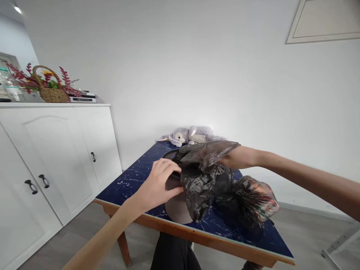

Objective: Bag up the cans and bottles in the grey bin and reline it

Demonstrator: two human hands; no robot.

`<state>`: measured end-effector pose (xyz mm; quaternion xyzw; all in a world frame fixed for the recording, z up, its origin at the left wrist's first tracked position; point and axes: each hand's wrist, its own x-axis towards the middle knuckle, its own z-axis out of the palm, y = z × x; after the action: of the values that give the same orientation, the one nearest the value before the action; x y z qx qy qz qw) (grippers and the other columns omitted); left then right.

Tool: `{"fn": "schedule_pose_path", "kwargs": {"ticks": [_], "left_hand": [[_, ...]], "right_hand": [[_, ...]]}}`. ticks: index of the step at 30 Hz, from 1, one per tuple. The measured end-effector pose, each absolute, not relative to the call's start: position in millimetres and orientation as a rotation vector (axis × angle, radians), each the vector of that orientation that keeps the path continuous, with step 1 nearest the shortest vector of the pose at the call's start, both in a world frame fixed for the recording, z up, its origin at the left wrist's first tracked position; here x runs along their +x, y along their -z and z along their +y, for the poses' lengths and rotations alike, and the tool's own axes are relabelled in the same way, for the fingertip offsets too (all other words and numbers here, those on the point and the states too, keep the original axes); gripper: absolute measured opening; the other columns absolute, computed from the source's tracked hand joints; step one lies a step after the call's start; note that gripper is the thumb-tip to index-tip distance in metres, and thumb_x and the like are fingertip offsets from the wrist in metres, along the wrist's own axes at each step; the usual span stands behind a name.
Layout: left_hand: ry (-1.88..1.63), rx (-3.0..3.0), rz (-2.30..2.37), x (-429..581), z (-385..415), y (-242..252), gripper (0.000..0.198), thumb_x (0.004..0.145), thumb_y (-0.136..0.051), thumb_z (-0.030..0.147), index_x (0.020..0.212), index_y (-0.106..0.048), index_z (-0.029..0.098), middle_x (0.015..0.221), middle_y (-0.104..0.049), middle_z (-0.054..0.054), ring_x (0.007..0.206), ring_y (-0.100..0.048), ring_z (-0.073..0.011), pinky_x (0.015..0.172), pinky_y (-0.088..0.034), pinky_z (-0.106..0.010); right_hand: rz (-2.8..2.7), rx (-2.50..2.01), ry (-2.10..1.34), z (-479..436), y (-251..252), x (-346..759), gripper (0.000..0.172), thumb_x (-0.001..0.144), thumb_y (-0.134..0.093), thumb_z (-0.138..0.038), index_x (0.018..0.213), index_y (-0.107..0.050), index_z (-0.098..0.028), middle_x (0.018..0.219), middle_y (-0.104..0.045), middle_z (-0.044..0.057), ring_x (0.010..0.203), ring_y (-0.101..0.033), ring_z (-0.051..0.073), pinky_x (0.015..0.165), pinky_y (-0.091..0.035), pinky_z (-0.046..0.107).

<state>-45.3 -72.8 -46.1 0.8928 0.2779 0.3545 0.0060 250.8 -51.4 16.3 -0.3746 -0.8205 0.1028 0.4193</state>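
Observation:
A brownish-grey bin [177,210] with a dark rim stands near the front edge of the table. My left hand [161,178] grips it at the rim, fingers curled over the top and thumb against the outer wall. A thin black plastic bag [201,183] hangs loosely over the bin's right side. My right hand [229,159] reaches into this bag from the right; its fingers are hidden by the plastic. Just right of the loose bag lies a filled, gathered black bag [258,200], with coloured contents showing through.
The blue marble-patterned table [132,176] has a wooden edge. A grey plush rabbit [194,135] lies at its back, by the wall. On the left, a white cabinet [53,146] carries a flower basket [53,93] and a plastic bottle [12,86]. A metal leg [337,243] stands at lower right.

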Motion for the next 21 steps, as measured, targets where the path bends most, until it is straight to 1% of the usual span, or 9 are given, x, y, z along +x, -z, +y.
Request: {"fn": "schedule_pose_path", "kwargs": {"ticks": [2,4,7,10,12,15,17,19,21], "left_hand": [[-1.300,2.741,0.828,-45,-79,40,0.049,0.087,-0.070,0.020,0.132,-0.053,0.024,0.140,-0.056,-0.014,0.134,-0.050,-0.0322,0.111,-0.042,-0.050],[-1.538,2.678,0.730,-38,-89,31,0.049,0.089,-0.064,0.017,0.135,-0.049,0.024,0.139,-0.053,-0.015,0.134,-0.051,-0.0308,0.112,-0.043,-0.049],[-1.683,2.778,0.630,-15,-98,17,0.040,0.092,-0.062,0.016,0.131,-0.052,0.024,0.128,-0.059,-0.013,0.124,-0.057,-0.0286,0.107,-0.046,-0.048],[-1.461,3.215,0.543,5,-93,3,0.040,0.093,-0.062,0.011,0.131,-0.060,0.025,0.133,-0.064,-0.012,0.127,-0.054,-0.0304,0.107,-0.042,-0.050],[-1.216,3.447,0.534,7,-83,-5,0.036,0.094,-0.059,0.007,0.123,-0.068,0.026,0.129,-0.072,-0.007,0.130,-0.052,-0.0309,0.111,-0.036,-0.052],[-1.100,3.471,0.707,-8,-68,-15,0.025,0.097,-0.058,0.007,0.094,-0.075,0.025,0.103,-0.079,-0.002,0.121,-0.055,-0.0295,0.111,-0.032,-0.054],[-1.190,3.376,0.856,-26,-60,-17,0.030,0.096,-0.055,0.007,0.077,-0.072,0.025,0.090,-0.079,-0.001,0.113,-0.057,-0.0288,0.110,-0.031,-0.054],[-1.265,3.269,0.986,-47,-51,-15,0.034,0.094,-0.052,0.006,0.071,-0.069,0.025,0.082,-0.077,-0.001,0.110,-0.058,-0.0288,0.110,-0.031,-0.054],[-1.298,3.153,1.105,-67,-38,-10,0.034,0.092,-0.050,0.006,0.070,-0.067,0.024,0.077,-0.075,-0.002,0.108,-0.059,-0.0290,0.110,-0.030,-0.053]], "right_hand": [[-2.213,-0.941,-0.284,-57,-23,259,0.010,0.091,-0.072,-0.035,0.093,-0.079,-0.028,0.098,-0.079,0.003,0.099,-0.075,0.026,0.094,-0.062,0.047],[-2.249,-0.951,-0.254,-62,-28,260,0.010,0.092,-0.069,-0.029,0.091,-0.078,-0.026,0.100,-0.079,0.004,0.104,-0.074,0.027,0.099,-0.059,0.049],[-2.211,-0.954,-0.247,-65,-35,250,0.007,0.088,-0.070,-0.023,0.084,-0.075,-0.024,0.091,-0.078,0.003,0.095,-0.074,0.024,0.094,-0.060,0.045],[-2.203,-0.962,-0.314,-60,-40,237,0.011,0.090,-0.067,-0.024,0.084,-0.075,-0.022,0.085,-0.077,0.002,0.084,-0.071,0.020,0.083,-0.060,0.039],[-2.201,-0.981,-0.338,-51,-43,232,0.015,0.093,-0.064,-0.026,0.087,-0.077,-0.021,0.083,-0.077,0.001,0.080,-0.070,0.019,0.078,-0.059,0.038],[-2.203,-1.026,-0.295,-31,-42,231,0.022,0.098,-0.059,-0.031,0.094,-0.079,-0.022,0.087,-0.079,0.002,0.080,-0.070,0.020,0.079,-0.058,0.040],[-2.195,-1.068,-0.260,-15,-37,232,0.027,0.102,-0.057,-0.037,0.103,-0.080,-0.023,0.098,-0.081,0.005,0.087,-0.072,0.023,0.086,-0.058,0.044],[-2.175,-1.103,-0.292,0,-28,234,0.032,0.103,-0.057,-0.045,0.110,-0.080,-0.023,0.110,-0.080,0.008,0.098,-0.073,0.027,0.096,-0.056,0.050],[-2.135,-1.111,-0.431,16,-17,235,0.040,0.102,-0.058,-0.055,0.112,-0.079,-0.023,0.118,-0.079,0.010,0.109,-0.071,0.030,0.107,-0.051,0.055]]}}
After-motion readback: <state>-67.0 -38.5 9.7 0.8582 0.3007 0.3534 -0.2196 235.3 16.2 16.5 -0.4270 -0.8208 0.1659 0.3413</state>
